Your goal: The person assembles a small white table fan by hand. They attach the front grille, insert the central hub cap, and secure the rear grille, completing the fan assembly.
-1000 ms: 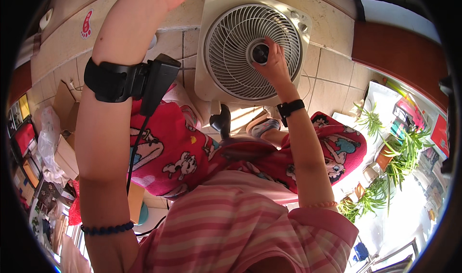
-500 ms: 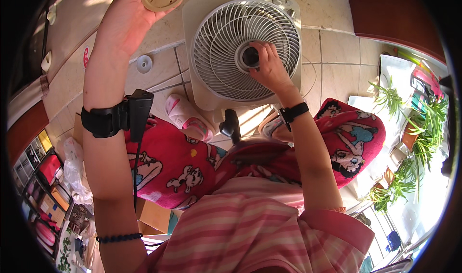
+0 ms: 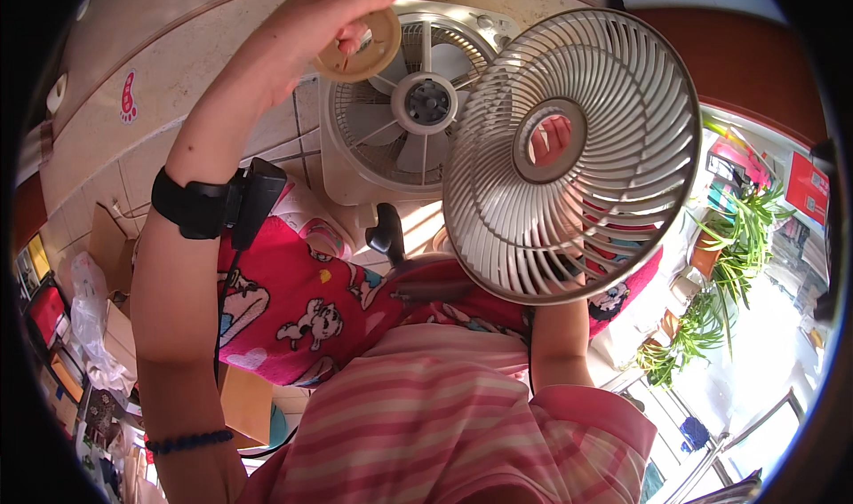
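Note:
Up at the top, my left hand [image 3: 324, 26] holds a beige plastic ring [image 3: 384, 49]. Its fingers hook through the opening and the index finger points outward. My right hand [image 3: 551, 140] grips the round slatted fan grille [image 3: 553, 171] by its central hole. Fingertips show through that hole, while the rest of the hand sits behind the slats. The grille is tilted, lifted off the box fan [image 3: 339, 180] and held to its right, overlapping its edge. Uncovered, the fan shows grey blades [image 3: 371, 124] and a round hub [image 3: 426, 103] with spokes.
Below the fan are my legs in red patterned trousers [image 3: 293, 313] and a slipper [image 3: 329, 235]. Potted plants [image 3: 742, 224] line the right side. A cardboard box [image 3: 244, 402] and a plastic bag [image 3: 89, 300] lie at lower left. Two knobs [image 3: 487, 23] sit on the fan's corner.
The grille has come off the fan in my right hand, moving up and to the right. My left hand with the ring has shifted right, closer over the fan. The blades now show.

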`<state>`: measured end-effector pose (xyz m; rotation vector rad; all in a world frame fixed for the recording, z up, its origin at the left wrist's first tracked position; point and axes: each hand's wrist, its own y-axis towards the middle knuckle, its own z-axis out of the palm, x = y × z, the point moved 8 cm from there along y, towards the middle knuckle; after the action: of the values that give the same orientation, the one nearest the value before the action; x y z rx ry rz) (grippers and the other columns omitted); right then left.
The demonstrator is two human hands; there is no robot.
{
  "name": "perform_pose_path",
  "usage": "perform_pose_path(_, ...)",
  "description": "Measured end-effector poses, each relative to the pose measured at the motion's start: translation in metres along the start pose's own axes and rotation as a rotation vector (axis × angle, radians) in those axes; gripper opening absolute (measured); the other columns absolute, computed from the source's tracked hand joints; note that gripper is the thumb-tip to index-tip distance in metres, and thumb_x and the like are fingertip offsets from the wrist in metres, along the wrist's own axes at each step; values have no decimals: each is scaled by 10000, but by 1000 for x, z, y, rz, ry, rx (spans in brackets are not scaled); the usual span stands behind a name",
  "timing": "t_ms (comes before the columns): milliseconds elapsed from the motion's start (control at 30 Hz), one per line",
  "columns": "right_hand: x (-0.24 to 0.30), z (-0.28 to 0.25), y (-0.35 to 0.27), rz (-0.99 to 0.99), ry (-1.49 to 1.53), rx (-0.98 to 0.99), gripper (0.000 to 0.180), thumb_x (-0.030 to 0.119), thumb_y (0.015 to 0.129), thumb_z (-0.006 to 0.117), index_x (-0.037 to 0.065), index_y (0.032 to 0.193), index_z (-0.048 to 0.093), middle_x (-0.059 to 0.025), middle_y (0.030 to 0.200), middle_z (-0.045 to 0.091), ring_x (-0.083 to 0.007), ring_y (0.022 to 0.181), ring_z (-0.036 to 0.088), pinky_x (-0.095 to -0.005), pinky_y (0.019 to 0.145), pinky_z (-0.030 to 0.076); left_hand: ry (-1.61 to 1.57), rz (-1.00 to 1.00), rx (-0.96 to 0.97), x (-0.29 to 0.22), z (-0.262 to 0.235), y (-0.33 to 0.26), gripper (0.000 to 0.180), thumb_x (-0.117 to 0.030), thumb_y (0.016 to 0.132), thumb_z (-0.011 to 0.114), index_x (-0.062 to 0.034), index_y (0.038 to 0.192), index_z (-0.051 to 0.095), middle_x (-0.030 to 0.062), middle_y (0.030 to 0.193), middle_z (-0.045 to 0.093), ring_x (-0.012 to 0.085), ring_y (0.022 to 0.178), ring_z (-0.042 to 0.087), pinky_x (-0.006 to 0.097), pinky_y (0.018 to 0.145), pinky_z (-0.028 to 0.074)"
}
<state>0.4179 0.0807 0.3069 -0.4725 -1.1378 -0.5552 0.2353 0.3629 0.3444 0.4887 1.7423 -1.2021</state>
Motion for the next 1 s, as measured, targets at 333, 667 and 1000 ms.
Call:
perform_pose_path(333,-36,-10,-4,167,642,-92,752,78,669,815,-34,1310,438,-124,1267,529,-220,1167,534,-367,1022,434,370,900,335,-32,137,-74,381,-29,812,625,-116,1183,636,50,764,632,237,658,632,336,619,522)
perform_pose_path(667,-44,-9,-6,179,751,-118,729,82,676,813,-45,1299,457,-129,1266,536,-215,1149,544,-364,1018,437,473,1109,229,-32,157,-95,432,-53,816,652,-149,1235,603,59,792,641,256,625,634,370,542,518)
perform_pose_path(1000,-28,-13,-11,209,522,-142,706,85,683,811,-56,1288,475,-135,1264,542,-210,1131,555,-362,1015,440,435,1052,-11,-53,111,-81,350,-99,885,631,-150,1232,624,58,779,643,157,638,623,298,575,509)
